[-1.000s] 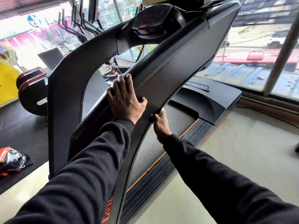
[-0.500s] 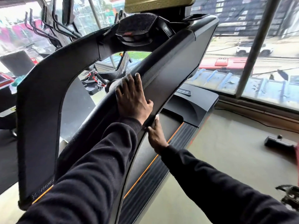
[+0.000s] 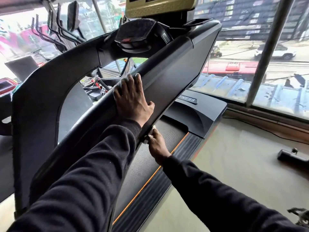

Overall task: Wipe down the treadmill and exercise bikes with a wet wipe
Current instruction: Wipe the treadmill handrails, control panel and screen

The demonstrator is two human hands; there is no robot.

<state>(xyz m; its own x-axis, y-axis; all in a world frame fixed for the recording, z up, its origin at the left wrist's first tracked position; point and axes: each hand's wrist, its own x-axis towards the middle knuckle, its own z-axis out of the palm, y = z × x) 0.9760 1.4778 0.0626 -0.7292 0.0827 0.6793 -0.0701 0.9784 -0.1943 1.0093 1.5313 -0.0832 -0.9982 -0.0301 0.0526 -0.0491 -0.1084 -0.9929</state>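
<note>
Head view, now. Left hand (image 3: 133,99) laid flat on the upper face of the treadmill's right side rail (image 3: 168,76), fingers straight and spread, fingertips hooked just over the rail's top edge, thumb out toward the lower edge; bracing, holding nothing. Right hand (image 3: 156,144) tucked under the rail's lower edge, fingers curled round a small white wet wipe (image 3: 152,128) and pressing it against the underside (only a sliver of the wipe shows between fingers and rail). Wipe therefore sitting at the rail's bottom lip, roughly midway along its length, above the running belt (image 3: 165,136).

By way of progress: mid-wipe on one rail, judging by the grip. No wet sheen or streaks readable on the black plastic, so no telling which faces are already done. Probably left to do: the upper stretch of the rail toward the console (image 3: 135,36), the opposite rail (image 3: 38,101), the orange-trimmed deck strip (image 3: 150,190) and motor cover (image 3: 200,114). Exercise bikes (image 3: 98,84) visible only in part through the frame and beyond the left rail, out of reach from here, so seemingly a later stage.

Against the earlier head frames: much the same arrangement of hands. Left hand flat on the rail as before, placed slightly higher along it. Right hand kept at the lower edge, wipe again showing as a white fleck. Camera swung rightward: more window and street, a dark object on the floor (image 3: 292,156) come into view, the floor bundle at far left gone.
</note>
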